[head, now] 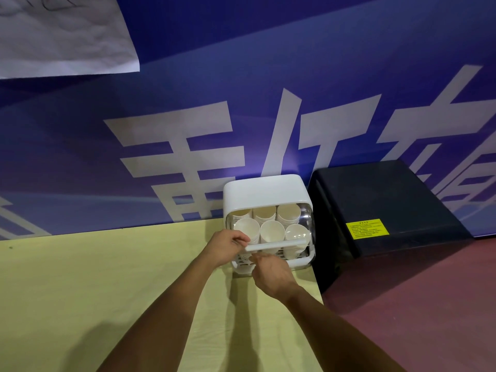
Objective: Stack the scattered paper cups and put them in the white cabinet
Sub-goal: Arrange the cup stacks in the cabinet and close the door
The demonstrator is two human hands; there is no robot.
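Note:
The white cabinet [263,191] stands at the table's far right corner against the blue wall. Behind its clear front door, several stacks of white paper cups [272,232] stand upright in two rows. A white handle bar [279,245] runs across the door's lower edge. My left hand [228,247] pinches the left end of this bar. Just below it, my right hand [271,272] reaches toward the slotted lower front of the cabinet with fingers stretched out; the fingertips are close to or touching it. No loose cups are visible on the table.
The yellow table [107,291] ends just right of the cabinet. A black box [381,205] with a yellow label stands beside it on the red floor [416,318]. A blue banner wall rises directly behind the cabinet.

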